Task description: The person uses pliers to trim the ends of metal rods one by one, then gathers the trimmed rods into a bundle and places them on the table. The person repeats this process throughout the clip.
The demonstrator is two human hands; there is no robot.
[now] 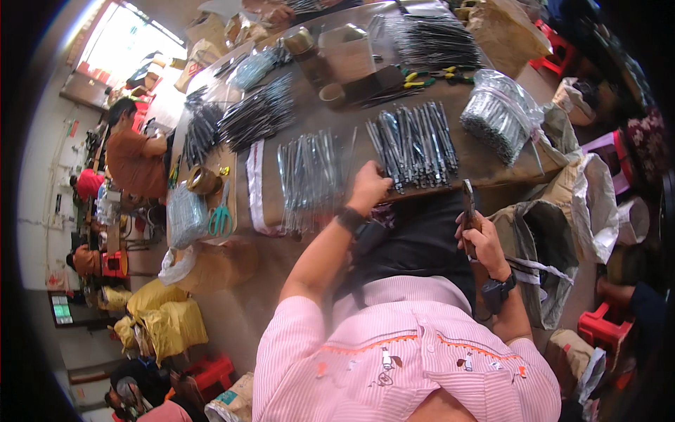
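Pink-striped cloth covers the seated person, whose bare forearms reach toward a brown table (327,118). Just at its near edge, slender grey rods (415,144) lie in a loose row, pointing away from the body. The left hand (373,184) is beside the near left end of that row, fingers curled in; from where I stand I can't tell whether they pinch a rod. The right hand (477,238), off the edge to the right and nearer the body, grips a tool (469,200) with a brown handle, its metal tip pointing up and away.

Left of the left hand lies another batch (309,172) of rods, and past it a white strip (255,184). Farther left, teal scissors (223,205) lie near a tape roll (204,180) and a plastic-wrapped pack (186,214). On the table's right sits a bagged bundle (496,116), with open sacks (541,246) on the floor below. Yellow-handled pliers (420,83) lie beyond the row, near a clear box (348,53). Over on the far left, a co-worker (137,158) in a rust-coloured shirt faces the table.
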